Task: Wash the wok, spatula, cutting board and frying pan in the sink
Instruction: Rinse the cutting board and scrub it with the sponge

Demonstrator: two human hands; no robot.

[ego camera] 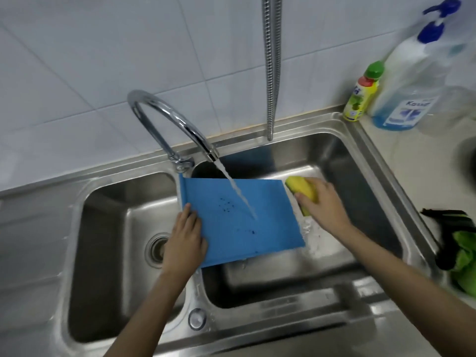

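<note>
In the middle of the frame, the left hand (184, 243) grips the flat blue plastic cutting board (239, 222), tilted over the shiny steel sink (360, 155) under running water (237, 189). Right of it, the right hand (324, 202) squeezes a yellow sponge (302, 188). The wet board could slip and splash.

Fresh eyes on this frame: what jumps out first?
The flat blue plastic cutting board, tilted over the right basin of the stainless steel double sink, with tap water running from the curved chrome faucet onto it. The left hand holds its left edge; the right hand grips a yellow sponge at its right edge. Dark specks dot the board.
</note>
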